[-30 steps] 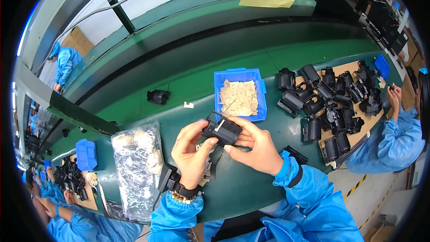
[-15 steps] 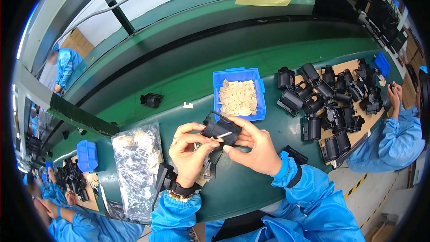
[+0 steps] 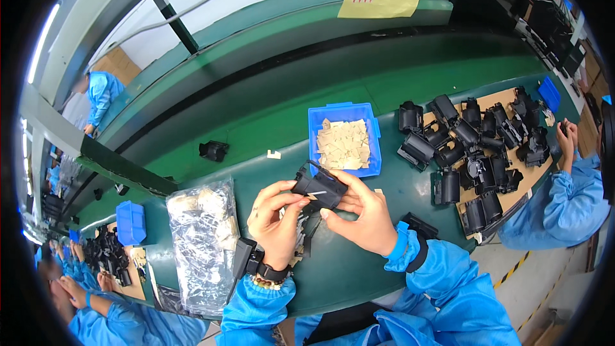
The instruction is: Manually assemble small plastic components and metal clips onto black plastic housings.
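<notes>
A black plastic housing (image 3: 328,193) is held up over the green bench between my two hands. My right hand (image 3: 364,219) grips its right side, thumb in front and fingers behind. At its left side, the thumb and fingertips of my left hand (image 3: 277,223) are closed against the housing. A small beige piece (image 3: 312,197) shows on the housing beside these fingertips; whether they pinch it cannot be made out. Beyond the housing stands a blue bin (image 3: 377,154) of beige cut pieces (image 3: 344,145). Dark parts and beige scraps lie partly hidden behind my left hand.
Many black housings (image 3: 483,173) lie on cardboard at the right, near a co-worker's hand (image 3: 567,138). A clear plastic bag of parts (image 3: 202,243) lies at the left. Another black part (image 3: 419,225) is beside my right wrist. A single housing (image 3: 213,150) sits farther back.
The housing has turned slightly in my hands, so a flatter face shows. My left fingertips stay against it. The whole view has shifted a little.
</notes>
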{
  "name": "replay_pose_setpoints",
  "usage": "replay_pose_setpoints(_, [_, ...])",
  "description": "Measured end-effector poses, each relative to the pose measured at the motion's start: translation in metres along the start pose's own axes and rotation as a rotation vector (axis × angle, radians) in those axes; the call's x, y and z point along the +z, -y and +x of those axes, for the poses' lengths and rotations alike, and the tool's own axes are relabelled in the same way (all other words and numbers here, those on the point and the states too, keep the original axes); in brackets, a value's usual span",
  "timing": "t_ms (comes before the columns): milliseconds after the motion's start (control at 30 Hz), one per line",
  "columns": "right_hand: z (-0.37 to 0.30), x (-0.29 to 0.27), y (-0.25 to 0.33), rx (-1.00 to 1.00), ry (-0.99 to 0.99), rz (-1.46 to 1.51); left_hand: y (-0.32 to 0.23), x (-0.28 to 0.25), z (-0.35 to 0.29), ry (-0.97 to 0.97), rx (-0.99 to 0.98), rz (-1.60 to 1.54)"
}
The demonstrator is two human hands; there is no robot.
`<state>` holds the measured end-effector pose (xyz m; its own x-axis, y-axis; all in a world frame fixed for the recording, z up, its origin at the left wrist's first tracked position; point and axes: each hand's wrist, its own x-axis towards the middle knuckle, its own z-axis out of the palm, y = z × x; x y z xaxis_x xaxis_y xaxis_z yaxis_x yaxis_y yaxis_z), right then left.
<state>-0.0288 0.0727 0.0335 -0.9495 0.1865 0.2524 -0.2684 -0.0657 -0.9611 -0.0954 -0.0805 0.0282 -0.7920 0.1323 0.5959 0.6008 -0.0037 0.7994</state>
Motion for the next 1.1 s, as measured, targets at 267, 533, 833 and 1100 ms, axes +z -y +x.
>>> replay_pose_setpoints(267, [0.008,-0.016,0.014,-0.122,-0.238,-0.044,-0.014,0.022,0.030,0.150,0.135,0.189])
replay_pose_setpoints(533, [0.016,-0.033,0.016,-0.129,-0.418,0.204,-0.038,0.051,0.063,0.206,0.040,0.002])
replay_pose_setpoints(833, [0.008,-0.027,0.019,-0.115,-0.300,0.139,-0.032,0.050,0.057,0.310,-0.009,-0.183])
replay_pose_setpoints(1100, [0.000,-0.014,0.013,-0.148,-0.207,0.052,-0.033,0.037,0.049,0.203,-0.165,-0.407])
